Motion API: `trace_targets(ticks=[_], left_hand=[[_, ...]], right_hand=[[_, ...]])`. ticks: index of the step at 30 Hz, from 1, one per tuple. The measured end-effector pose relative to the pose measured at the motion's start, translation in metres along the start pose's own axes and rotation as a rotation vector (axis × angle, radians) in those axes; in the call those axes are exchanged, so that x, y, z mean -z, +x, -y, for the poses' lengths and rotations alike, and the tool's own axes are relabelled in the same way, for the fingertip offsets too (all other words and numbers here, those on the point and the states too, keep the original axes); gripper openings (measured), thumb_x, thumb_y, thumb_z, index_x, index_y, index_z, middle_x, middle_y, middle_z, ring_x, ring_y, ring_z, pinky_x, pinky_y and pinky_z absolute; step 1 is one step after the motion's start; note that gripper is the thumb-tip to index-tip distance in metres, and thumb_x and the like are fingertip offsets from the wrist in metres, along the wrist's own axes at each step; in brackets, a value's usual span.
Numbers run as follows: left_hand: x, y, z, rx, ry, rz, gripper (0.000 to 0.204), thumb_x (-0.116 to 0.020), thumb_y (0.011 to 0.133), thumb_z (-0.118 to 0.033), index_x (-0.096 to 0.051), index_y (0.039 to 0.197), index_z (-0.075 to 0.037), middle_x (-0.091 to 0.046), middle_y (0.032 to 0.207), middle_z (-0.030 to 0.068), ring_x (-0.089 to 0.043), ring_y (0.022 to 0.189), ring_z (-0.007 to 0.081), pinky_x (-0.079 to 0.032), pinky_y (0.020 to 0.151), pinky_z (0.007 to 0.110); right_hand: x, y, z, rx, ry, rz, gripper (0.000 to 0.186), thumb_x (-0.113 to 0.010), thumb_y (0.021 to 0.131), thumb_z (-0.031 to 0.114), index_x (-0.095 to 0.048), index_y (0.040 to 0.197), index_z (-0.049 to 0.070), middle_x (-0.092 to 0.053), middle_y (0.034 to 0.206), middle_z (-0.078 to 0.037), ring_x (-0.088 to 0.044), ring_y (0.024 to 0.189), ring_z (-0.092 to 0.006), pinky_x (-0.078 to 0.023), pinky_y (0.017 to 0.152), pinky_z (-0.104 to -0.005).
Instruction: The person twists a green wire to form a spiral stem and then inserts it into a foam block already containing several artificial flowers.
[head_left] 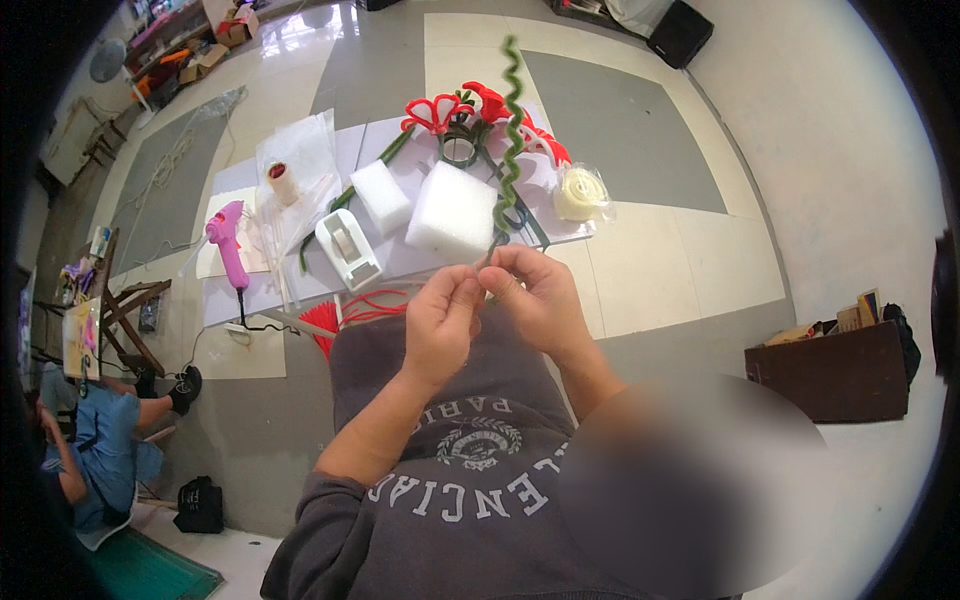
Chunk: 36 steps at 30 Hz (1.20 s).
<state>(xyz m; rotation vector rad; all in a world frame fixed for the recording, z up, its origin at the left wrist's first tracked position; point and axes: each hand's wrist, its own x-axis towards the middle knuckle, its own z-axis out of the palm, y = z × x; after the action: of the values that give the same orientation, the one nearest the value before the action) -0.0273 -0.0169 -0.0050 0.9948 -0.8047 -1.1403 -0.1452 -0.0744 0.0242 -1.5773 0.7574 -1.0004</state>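
Observation:
A wavy, coiled green chenille stem [508, 150] rises from between my fingers and reaches up past the far edge of the table. My right hand [532, 297] pinches its lower end with thumb and forefinger. Against it, my left hand [443, 318] is closed, its thumb and fingertips meeting at the same spot; the very end of the stem is hidden there. Just beyond my hands lie a large white foam block [452, 212] and a smaller foam block [381, 198]. Red and white fuzzy flowers [434, 113] with green stems lie behind them, around a dark green tape roll [459, 150].
On the white table [300, 260] are a white tape dispenser [348, 250], a pink glue gun [231, 245] with its cord, a brownish roll [283, 184] and a wrapped cream roll [581, 193]. Red stems [320, 322] lie by my lap. A person in blue [105, 440] sits at left.

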Motion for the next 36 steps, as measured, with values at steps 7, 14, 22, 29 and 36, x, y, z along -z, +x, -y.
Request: trace_targets(ticks=[7,14,22,29,36], left_hand=[[-0.002,0.005,0.002,-0.109,0.049,0.035,0.013,-0.053,0.090,-0.010,-0.057,0.098,0.000,-0.057,0.076,0.0015,-0.053,0.066,0.0075,-0.044,0.057,0.020],[-0.002,0.013,-0.012,-0.468,0.262,-0.083,0.014,-0.064,0.081,-0.006,-0.059,0.093,0.000,-0.060,0.080,0.0036,-0.056,0.069,0.0100,-0.045,0.062,0.022],[0.003,0.009,-0.020,-0.383,0.611,-0.122,0.007,-0.063,0.080,-0.003,-0.058,0.082,0.002,-0.056,0.076,0.0025,-0.053,0.068,0.0067,-0.045,0.062,0.020],[0.006,0.013,-0.024,-0.347,0.579,-0.091,0.005,-0.059,0.079,-0.002,-0.057,0.081,0.002,-0.058,0.072,0.0091,-0.053,0.061,0.0167,-0.042,0.057,0.027],[0.018,0.015,-0.029,-0.168,0.356,0.142,0.005,-0.057,0.081,-0.001,-0.060,0.084,0.001,-0.061,0.075,0.0037,-0.054,0.069,0.0094,-0.044,0.065,0.023]], right_hand=[[0.006,0.003,0.001,0.261,-0.373,-0.041,0.010,-0.062,0.080,0.011,-0.055,0.079,0.003,-0.053,0.073,-0.006,-0.048,0.068,-0.0207,-0.034,0.071,-0.0308],[0.003,0.004,-0.007,0.415,-0.642,-0.045,0.008,-0.062,0.078,0.011,-0.055,0.080,0.007,-0.054,0.073,-0.004,-0.051,0.069,-0.0223,-0.031,0.072,-0.0321],[-0.003,0.001,-0.009,0.522,-0.754,-0.053,0.009,-0.063,0.076,0.012,-0.057,0.081,0.009,-0.057,0.073,-0.004,-0.054,0.070,-0.0213,-0.031,0.070,-0.0333],[0.005,0.000,0.004,0.146,-0.320,0.138,0.012,-0.064,0.077,0.007,-0.061,0.088,0.004,-0.061,0.077,-0.010,-0.059,0.072,-0.0208,-0.042,0.068,-0.0287],[0.020,0.008,0.004,-0.222,-0.038,0.432,0.010,-0.058,0.084,0.008,-0.060,0.090,0.000,-0.058,0.074,0.000,-0.049,0.069,-0.0071,-0.041,0.064,-0.0227]])
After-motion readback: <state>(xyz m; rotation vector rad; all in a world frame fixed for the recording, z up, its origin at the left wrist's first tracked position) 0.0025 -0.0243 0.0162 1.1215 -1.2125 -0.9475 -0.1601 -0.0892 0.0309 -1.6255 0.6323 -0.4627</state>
